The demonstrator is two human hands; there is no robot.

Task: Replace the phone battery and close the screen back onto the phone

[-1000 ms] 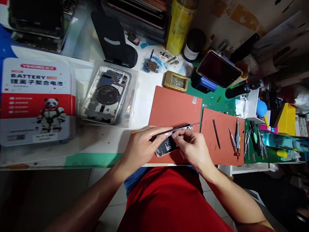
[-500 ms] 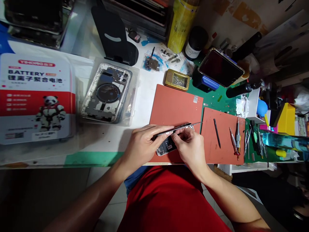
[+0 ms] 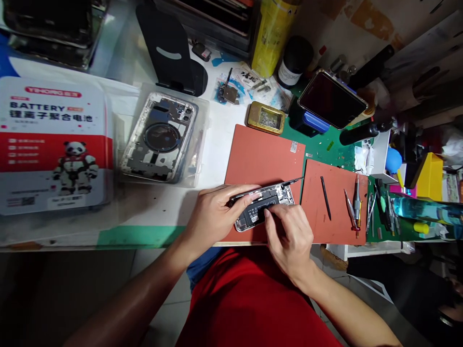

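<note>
An opened phone (image 3: 258, 211) lies on the orange-brown mat (image 3: 265, 156) near the table's front edge, its battery and inner parts showing. Its thin dark screen panel (image 3: 292, 182) is lifted at a slant along the far side. My left hand (image 3: 217, 212) grips the panel and the phone's left end, fingers behind and thumb in front. Over the lower right of the phone is my right hand (image 3: 289, 229), with fingers bent and thumb and index finger apart, nothing visible between them.
A second mat (image 3: 314, 212) at the right holds a black stick (image 3: 325, 197) and screwdrivers (image 3: 356, 207). A phone housing (image 3: 159, 140) and a battery package (image 3: 54, 149) lie left. Behind are a gold tin (image 3: 265, 118) and a propped phone (image 3: 331, 99).
My right hand has come away from the panel, down and slightly right, and its fingers have parted. More of the phone's inside shows. My left hand has kept its hold.
</note>
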